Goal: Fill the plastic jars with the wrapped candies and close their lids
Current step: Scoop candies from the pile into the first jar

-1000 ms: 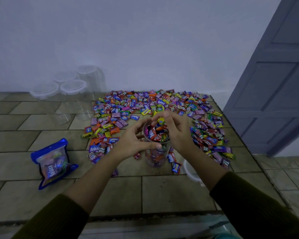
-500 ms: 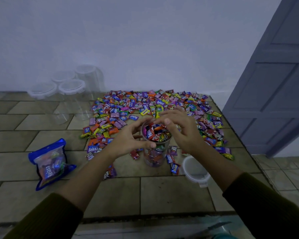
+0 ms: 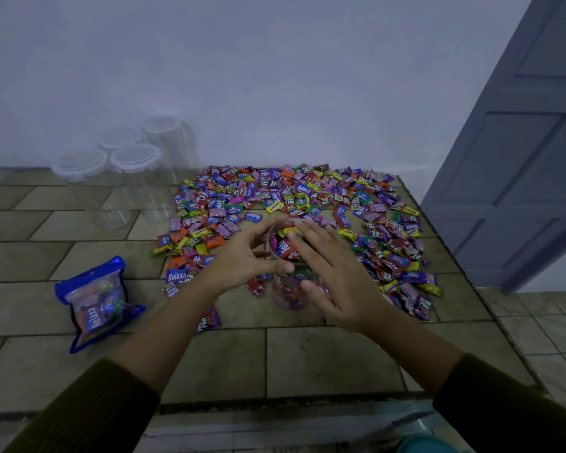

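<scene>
Standing on a brown-tiled table (image 3: 324,361) beside a broad spread of wrapped candies (image 3: 307,194): a plastic jar (image 3: 290,294), packed to the rim. Gripped near the top by the left hand (image 3: 242,256), fingers curled round it; partly hidden by the right hand (image 3: 340,289), fingers straight and spread over the mouth, contact hard to judge. Behind, against a pale wall (image 3: 242,76), clear lidded jars (image 3: 135,165), faint. At left, a blue candy bag (image 3: 97,304); at right, a grey door (image 3: 520,158), cut off by the frame.

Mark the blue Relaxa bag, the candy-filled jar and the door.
blue Relaxa bag (image 3: 95,317): head view, on its printed front.
candy-filled jar (image 3: 288,294): head view, on its clear lower wall.
door (image 3: 517,152): head view, middle panel.
</scene>
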